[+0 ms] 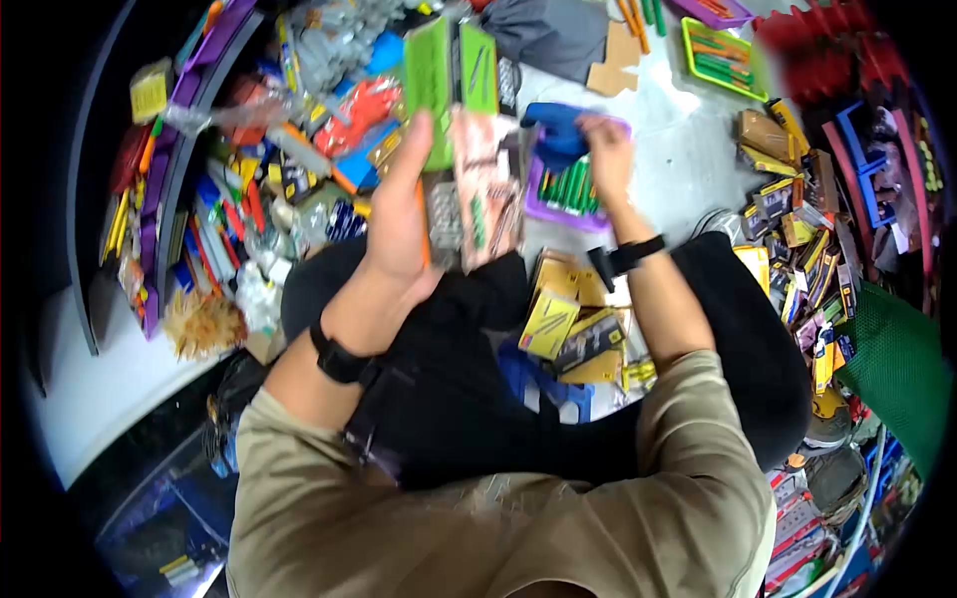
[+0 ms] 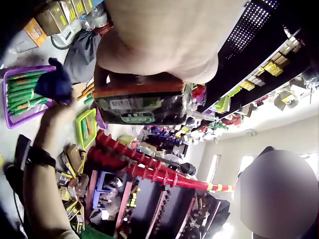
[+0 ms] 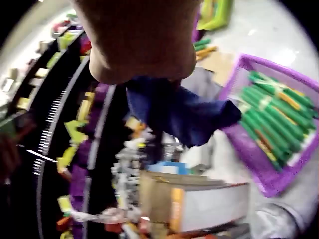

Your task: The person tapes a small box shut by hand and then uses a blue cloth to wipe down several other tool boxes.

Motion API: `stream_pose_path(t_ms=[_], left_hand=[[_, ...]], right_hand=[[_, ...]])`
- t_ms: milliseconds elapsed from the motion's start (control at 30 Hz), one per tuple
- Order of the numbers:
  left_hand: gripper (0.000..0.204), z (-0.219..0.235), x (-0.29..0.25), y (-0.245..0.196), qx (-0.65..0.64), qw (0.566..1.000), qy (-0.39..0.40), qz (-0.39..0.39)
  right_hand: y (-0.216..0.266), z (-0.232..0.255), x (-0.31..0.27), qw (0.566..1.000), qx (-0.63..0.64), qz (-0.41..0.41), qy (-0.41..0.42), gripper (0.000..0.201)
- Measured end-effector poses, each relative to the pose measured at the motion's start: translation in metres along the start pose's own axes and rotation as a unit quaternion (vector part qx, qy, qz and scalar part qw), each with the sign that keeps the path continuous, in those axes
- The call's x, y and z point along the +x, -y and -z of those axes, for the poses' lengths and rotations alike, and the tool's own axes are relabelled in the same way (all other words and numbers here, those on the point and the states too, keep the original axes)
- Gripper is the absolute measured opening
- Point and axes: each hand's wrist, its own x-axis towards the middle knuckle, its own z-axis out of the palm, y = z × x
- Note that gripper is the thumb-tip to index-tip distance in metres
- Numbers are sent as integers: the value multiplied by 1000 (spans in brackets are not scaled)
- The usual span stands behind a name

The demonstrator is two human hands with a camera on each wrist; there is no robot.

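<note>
The left hand (image 1: pixel 399 214) was raised at about eleven o'clock from the person's lap, fingers and thumb curled round a stack of flat blister packs (image 1: pixel 461 140), green cards at the top and clear-fronted ones below, held upright and fanned a little, seemingly so the fronts could be read from above. In the left wrist view the same stack (image 2: pixel 142 102) sat edge-on under the palm, a barcode label facing the camera. The right hand (image 1: pixel 606 149) reached out toward one o'clock and pinched a dark blue cloth (image 1: pixel 556 130) between fingers and thumb; it hung just above a purple tray (image 1: pixel 538 207) filled with green-handled tools (image 1: pixel 568 189) lying side by side. From the right wrist the cloth (image 3: pixel 179 112) drooped from the fingers, its tip over the tray's near edge (image 3: pixel 259 174); whether it touched the tools could not be told. At six o'clock from the tray, loose yellow packs (image 1: pixel 558 319) lay between the person's knees, within easy reach. At nine o'clock, curved shelves (image 1: pixel 164 189) carried crowded packaged goods.
</note>
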Motion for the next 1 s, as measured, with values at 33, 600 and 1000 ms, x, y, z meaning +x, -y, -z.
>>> stream_pose_path(t_ms=[33, 600, 1000], left_hand=[[42, 2, 4, 1, 13, 1000, 10, -7], [69, -35, -79, 46, -16, 959, 279, 46], [54, -88, -192, 68, -118, 902, 385, 158]], right_hand=[[45, 8, 7, 997, 22, 63, -28, 19], [325, 82, -141, 846, -232, 435, 205, 103], [384, 280, -295, 863, -417, 267, -100, 40]])
